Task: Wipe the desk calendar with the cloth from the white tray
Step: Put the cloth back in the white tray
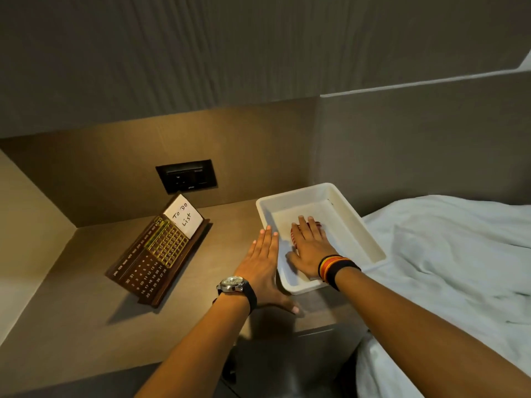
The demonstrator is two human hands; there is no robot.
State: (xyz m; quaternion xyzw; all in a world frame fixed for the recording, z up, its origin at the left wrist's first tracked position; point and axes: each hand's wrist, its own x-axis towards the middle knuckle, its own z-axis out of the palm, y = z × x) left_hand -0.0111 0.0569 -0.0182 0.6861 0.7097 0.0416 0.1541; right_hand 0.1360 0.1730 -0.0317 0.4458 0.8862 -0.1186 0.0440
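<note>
Your right hand (309,248) lies flat in the white tray (349,225), fingers (301,225) spread over the red cloth (316,224); your left hand (263,262) rests flat, fingers released, on the worktop (86,320).

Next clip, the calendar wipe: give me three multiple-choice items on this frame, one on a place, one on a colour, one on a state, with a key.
1. Where is the cloth?
A. in the white tray
B. on the desk calendar
C. on the bed sheet

2. What colour is the tray?
A. black
B. white
C. green

3. What is the left hand doing?
A. gripping the calendar
B. lifting the cloth
C. lying flat and open beside the tray

Key: 1 A, the red-striped cloth shows under the right hand inside the tray. 2 B, its rim and walls are white. 3 C, its fingers are spread on the desk, holding nothing.
</note>
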